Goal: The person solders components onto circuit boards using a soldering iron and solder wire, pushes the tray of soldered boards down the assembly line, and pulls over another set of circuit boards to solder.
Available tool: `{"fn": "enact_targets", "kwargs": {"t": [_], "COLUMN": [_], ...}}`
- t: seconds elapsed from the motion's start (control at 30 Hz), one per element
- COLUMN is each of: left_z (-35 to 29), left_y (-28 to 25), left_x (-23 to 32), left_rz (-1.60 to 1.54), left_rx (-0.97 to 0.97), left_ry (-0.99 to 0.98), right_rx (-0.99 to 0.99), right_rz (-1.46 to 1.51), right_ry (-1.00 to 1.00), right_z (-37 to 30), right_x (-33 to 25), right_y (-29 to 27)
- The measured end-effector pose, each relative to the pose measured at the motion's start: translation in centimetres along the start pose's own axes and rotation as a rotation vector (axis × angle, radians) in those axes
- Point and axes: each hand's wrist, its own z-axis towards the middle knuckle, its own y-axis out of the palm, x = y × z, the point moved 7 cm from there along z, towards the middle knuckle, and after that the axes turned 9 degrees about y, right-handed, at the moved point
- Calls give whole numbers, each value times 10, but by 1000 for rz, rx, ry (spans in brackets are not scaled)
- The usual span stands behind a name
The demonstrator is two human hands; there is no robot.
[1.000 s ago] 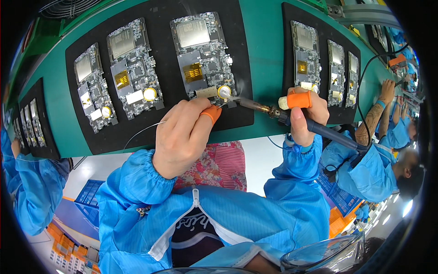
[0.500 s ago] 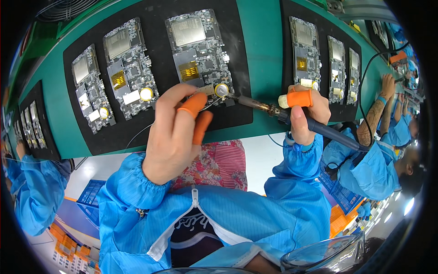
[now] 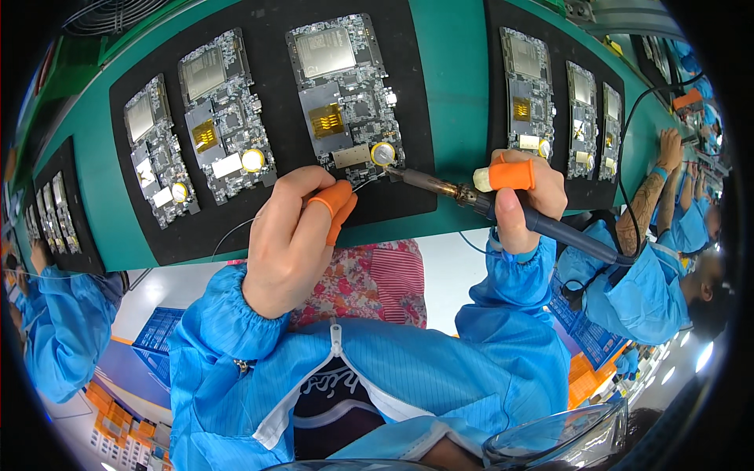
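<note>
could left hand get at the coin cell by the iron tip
Probably yes: the left hand is near the coin cell, but holds thin wire, and the soldering iron tip sits beside the cell.

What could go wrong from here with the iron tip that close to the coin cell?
1. The soldering iron tip sits right by the coin cell on the circuit board; a small slip might scorch the cell.
2. The left hand holds the thin wire near that tip; its fingers might get burned if the iron drifts left.
3. The wire trails left in a loose curve; a snag could tug it away.
</note>
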Motion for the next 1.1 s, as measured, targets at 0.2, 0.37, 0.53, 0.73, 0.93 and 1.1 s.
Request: {"fn": "enact_targets", "kwargs": {"t": [0.2,0.37,0.53,0.73,0.93,1.1], "left_z": [1,5,12,14,-24,-99], "left_y": [3,8,14,11,-50,-151], "left_x": [-2,0,2,2,-25,-102], "left_rz": [-25,-57,-49,-88,205,400], "left_rx": [-9,-48,-79,-43,147,361], "left_ry": [12,36,42,19,-76,-521], "right_rx": [-52,-61,-67,-61,-14,139], "right_rz": [-10,0,5,-7,69,116], "right_ry": [-27,-40,-39,-37,36,182], "right_z": [4,5,6,6,-8,-24], "right_x": [-5,-3,-4,-6,2,8], "right_y": [5,5,5,6,-6,-42]}}
